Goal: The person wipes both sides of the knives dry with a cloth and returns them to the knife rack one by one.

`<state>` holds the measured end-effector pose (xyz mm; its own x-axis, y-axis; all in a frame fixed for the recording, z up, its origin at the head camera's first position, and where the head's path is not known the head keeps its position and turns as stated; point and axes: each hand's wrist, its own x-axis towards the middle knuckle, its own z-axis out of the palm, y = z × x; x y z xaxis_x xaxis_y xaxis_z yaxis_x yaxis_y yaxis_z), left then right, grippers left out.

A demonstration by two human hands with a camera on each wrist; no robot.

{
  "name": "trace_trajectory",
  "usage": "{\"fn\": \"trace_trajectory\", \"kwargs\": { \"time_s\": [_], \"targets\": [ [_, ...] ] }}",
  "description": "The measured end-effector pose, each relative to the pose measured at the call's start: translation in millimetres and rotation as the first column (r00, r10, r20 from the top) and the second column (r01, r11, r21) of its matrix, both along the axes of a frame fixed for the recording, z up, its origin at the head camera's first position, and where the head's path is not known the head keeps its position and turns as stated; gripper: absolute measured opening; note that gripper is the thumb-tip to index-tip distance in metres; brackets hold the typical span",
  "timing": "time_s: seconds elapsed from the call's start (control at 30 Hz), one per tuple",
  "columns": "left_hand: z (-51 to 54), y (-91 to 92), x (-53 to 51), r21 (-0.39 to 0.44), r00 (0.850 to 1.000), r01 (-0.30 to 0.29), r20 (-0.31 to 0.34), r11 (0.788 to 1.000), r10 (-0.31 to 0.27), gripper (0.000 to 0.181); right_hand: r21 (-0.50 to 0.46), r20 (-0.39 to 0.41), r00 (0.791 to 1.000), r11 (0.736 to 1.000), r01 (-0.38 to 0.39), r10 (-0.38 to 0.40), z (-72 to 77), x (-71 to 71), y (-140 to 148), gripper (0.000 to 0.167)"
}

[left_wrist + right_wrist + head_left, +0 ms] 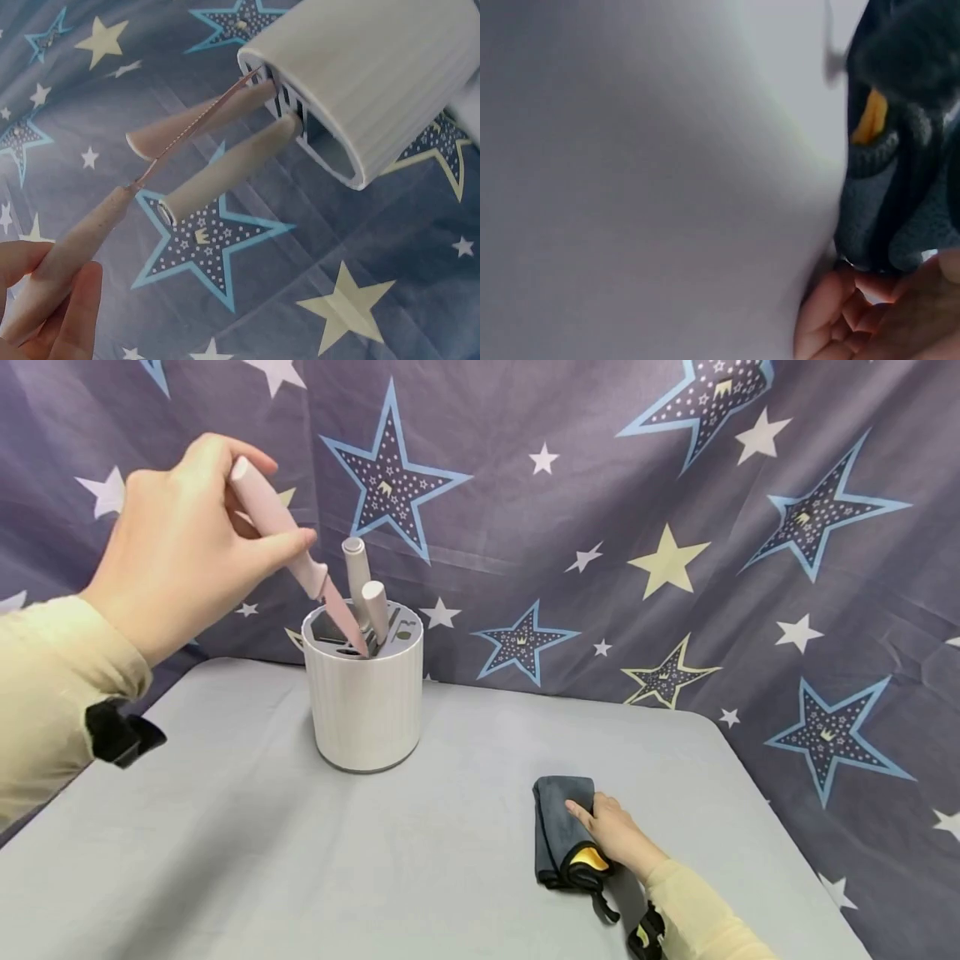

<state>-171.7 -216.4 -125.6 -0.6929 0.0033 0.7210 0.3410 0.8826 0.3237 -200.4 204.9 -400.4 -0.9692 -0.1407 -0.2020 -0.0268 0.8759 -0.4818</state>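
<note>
My left hand [183,539] grips the pale pink handle of a kitchen knife [272,514]. The knife slants down to the right, and its pink blade [184,135] has its tip at the slotted top of a white round knife block [365,710]. Whether the tip is inside a slot, I cannot tell. Two other pale handles [229,166] stick out of the block. On the table, my right hand [618,835] holds the right side of a folded dark grey cloth [562,814] with black edging and a yellow patch. Its thumb lies on top; the other fingers [829,307] curl at the edge.
A light grey table [450,860] carries the block at back left and the cloth toward front right. Behind it hangs a dark curtain [570,493] printed with stars. Black straps [120,732] sit on both wrists.
</note>
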Motion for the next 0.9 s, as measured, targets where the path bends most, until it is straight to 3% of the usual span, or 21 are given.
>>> {"fn": "trace_trajectory", "kwargs": {
  "time_s": [0.2, 0.43, 0.67, 0.77, 0.9],
  "targets": [
    [6.0, 5.8, -14.3, -0.010, 1.000, -0.016, 0.016, 1.000, 0.016, 0.053, -0.002, 0.002, 1.000, 1.000, 0.008, -0.008, -2.0, -0.8, 0, 0.067],
    [0.1, 14.6, -26.7, -0.014, 1.000, -0.008, 0.014, 1.000, 0.008, 0.050, -0.008, 0.006, 1.000, 1.000, 0.018, -0.018, -2.0, -1.0, -1, 0.068],
    [-19.0, 24.6, -41.4, -0.066, 0.999, 0.024, -0.043, 0.998, -0.027, 0.048, -0.009, -0.002, 1.000, 1.000, 0.016, -0.016, -2.8, -0.5, -1, 0.066],
    [-30.3, 28.0, -47.2, -0.066, 0.999, 0.036, -0.025, 0.997, -0.037, 0.047, -0.009, -0.012, 1.000, 1.000, 0.010, -0.010, -3.4, -0.2, -1, 0.064],
    [-42.6, 30.2, -53.7, -0.024, 0.999, 0.011, 0.036, 1.000, -0.010, 0.047, -0.010, -0.021, 1.000, 1.000, 0.012, -0.012, -3.7, -0.1, 0, 0.060]
  ]
}}
